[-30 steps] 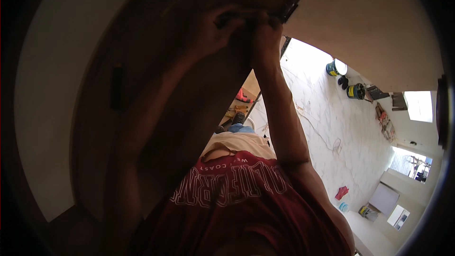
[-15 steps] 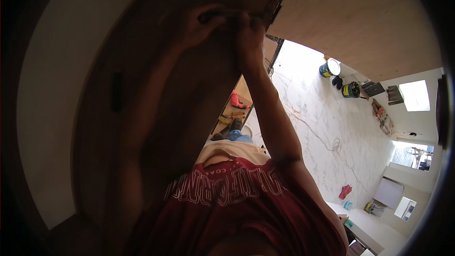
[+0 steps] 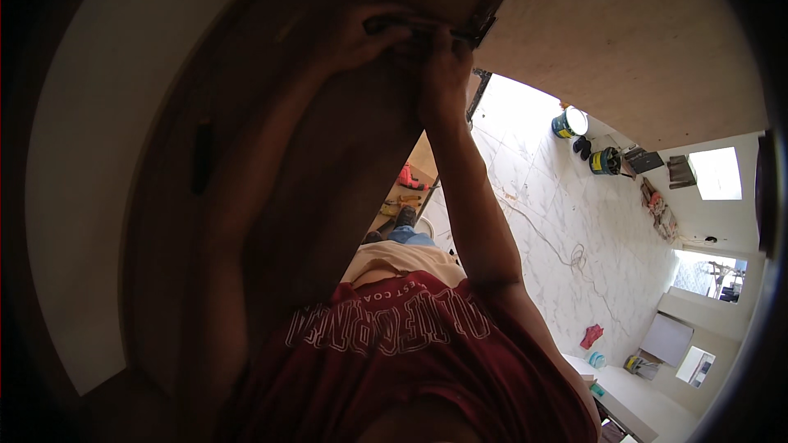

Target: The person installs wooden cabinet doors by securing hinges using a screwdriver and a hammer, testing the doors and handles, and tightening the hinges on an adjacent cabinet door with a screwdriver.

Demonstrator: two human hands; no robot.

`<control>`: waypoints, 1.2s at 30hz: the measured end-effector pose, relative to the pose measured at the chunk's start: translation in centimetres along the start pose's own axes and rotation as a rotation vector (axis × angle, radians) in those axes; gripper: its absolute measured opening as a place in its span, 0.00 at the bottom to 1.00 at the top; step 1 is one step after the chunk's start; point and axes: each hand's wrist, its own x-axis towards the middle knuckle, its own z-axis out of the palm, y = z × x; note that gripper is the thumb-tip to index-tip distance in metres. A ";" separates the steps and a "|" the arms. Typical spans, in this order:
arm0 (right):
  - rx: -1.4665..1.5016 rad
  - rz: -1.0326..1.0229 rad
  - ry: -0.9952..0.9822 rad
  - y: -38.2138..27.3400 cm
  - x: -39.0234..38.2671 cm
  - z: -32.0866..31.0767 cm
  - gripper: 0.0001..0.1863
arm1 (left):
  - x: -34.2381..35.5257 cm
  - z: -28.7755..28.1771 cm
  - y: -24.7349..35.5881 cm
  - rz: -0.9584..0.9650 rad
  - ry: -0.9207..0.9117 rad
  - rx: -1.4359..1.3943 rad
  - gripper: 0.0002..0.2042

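Deep in the shade of a dark wooden cabinet, my left hand [image 3: 357, 43] is closed round a dark, slender handled tool [image 3: 377, 25]; its exact kind is too dim to make out. The tool points right, toward my right hand [image 3: 446, 74]. My right fingers are pinched together at its far end, and what they grip is hidden. Just beyond them a dark metal hinge-like fitting [image 3: 484, 31] sits at the edge of a light wooden door panel [image 3: 624, 41].
Below, a red power drill [image 3: 412, 178] and yellow-handled tools [image 3: 402, 203] lie on a wooden surface by my feet. A white marbled floor [image 3: 542, 189] spreads to the right, with a loose cable [image 3: 579, 258], paint buckets [image 3: 606, 161] and a red cloth [image 3: 592, 336].
Both hands have shifted slightly to the right with the tool, closer to the fitting at the panel edge. The view has moved a little as well.
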 end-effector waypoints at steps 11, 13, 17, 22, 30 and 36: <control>-0.252 -0.060 -0.004 3.4 2.6 -1.5 0.30 | -0.1 1.1 -1.1 0.031 0.040 0.070 0.19; -0.368 -0.096 0.000 3.1 2.6 -1.6 0.28 | -0.6 1.3 -1.0 0.018 0.082 0.106 0.20; -0.643 -0.357 0.003 2.9 1.1 -1.2 0.21 | -2.0 1.9 -0.7 -0.039 0.123 0.091 0.21; -0.606 -0.289 -0.017 2.5 1.5 -1.8 0.20 | -2.3 2.2 1.8 0.006 0.171 0.255 0.20; -0.390 -0.268 -0.183 0.2 0.6 -1.5 0.22 | -3.7 2.4 3.8 -0.050 0.244 0.350 0.19; -0.594 -0.348 -0.087 6.3 4.4 -3.2 0.15 | -4.1 4.1 3.3 -0.048 0.296 0.318 0.18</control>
